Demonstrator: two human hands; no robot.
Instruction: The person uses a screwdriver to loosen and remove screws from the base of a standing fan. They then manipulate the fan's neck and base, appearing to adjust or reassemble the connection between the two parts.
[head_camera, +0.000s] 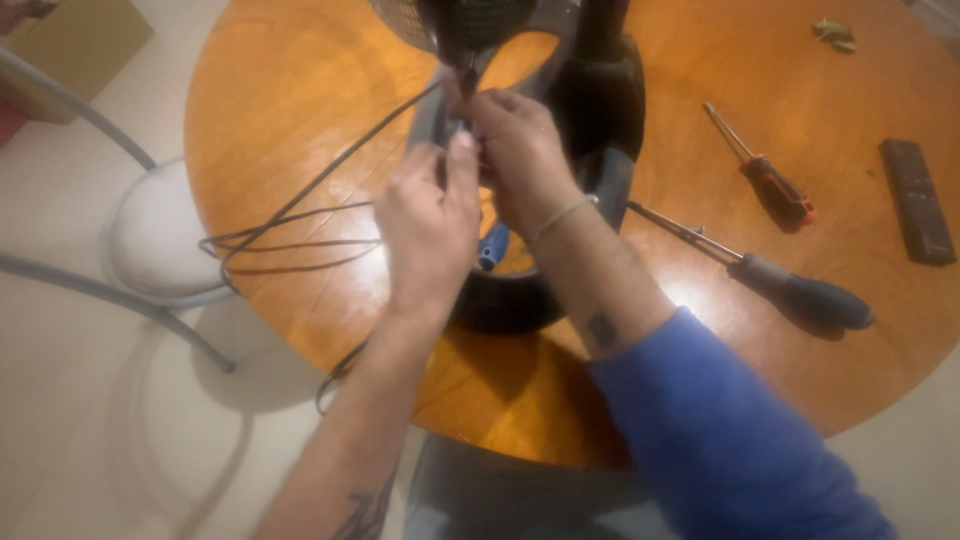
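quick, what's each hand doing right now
Left hand: closed, pinching the black cable.
Right hand: closed on the same cable by the fan.

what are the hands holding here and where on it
Both the left hand and right hand pinch the black cord at its end, where it meets the fan.

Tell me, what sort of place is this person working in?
Probably a home, at a dining spot used as a repair bench: a round wooden table on a pale tiled floor, a metal-framed chair alongside, and a remote control lying near two screwdrivers.
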